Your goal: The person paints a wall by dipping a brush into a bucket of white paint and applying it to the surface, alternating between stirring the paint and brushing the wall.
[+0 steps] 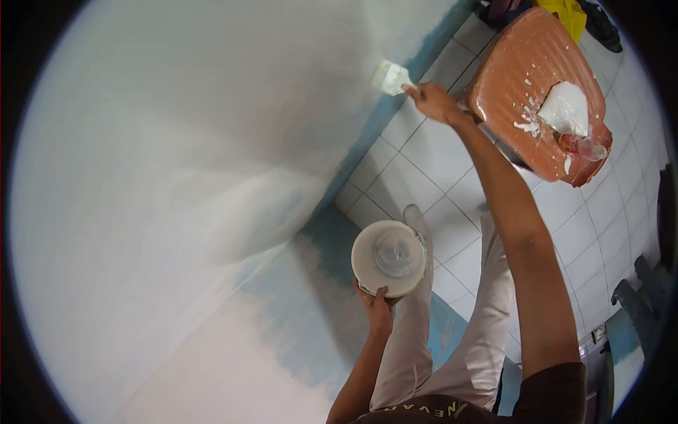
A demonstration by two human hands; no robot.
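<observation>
My right hand [433, 103] is closed round the handle of a paintbrush [393, 77]. The wide, white-coated bristles lie at the wall [212, 141], just above its blue lower strip; whether they touch it I cannot tell. Lower down, my left hand [379, 308] grips the rim of a white bucket [364, 260], thumb over the edge and fingers beneath. Inside the bucket, a clear round shape shows at the bottom; what it is I cannot make out.
A brown plastic stool or chair [519, 60] stands at the upper right, splashed with white. On it are a white-covered piece [567, 108] and a clear bottle [583, 148]. White floor tiles [441, 152] run beneath. A yellow bag [567, 15] lies beyond, and dark objects sit at the right edge.
</observation>
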